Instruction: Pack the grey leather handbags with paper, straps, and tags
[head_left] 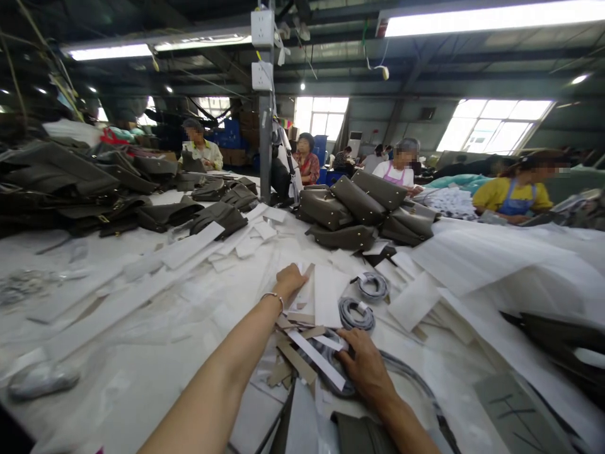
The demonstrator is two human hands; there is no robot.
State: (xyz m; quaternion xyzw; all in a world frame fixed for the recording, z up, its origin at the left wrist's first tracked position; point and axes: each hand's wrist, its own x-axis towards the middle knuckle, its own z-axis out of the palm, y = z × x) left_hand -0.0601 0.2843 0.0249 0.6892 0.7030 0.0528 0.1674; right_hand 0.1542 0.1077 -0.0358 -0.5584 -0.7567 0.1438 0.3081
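My left hand [292, 279] is closed at the far end of a brown-edged card strip [308, 287], its wrist wearing a bracelet [274, 296]. Beside it lies a wide white strip [327, 296]. My right hand [366, 362] rests on a heap of loose strips, thumb and fingers about the end of a short white strip [328, 342]. Below that, a longer white strip [317, 360] and an olive-brown strip [297, 362] lie across a dark coil that is partly hidden. Two grey coiled straps [357, 314] sit just beyond my right hand.
Dark leather bags [359, 205] are piled behind the coils, with more dark pieces [70, 176] heaped at left. White foam sheets [510, 252] cover the right side. A marked grey board [520, 410] lies near right. A post [265, 126] and several seated people are beyond.
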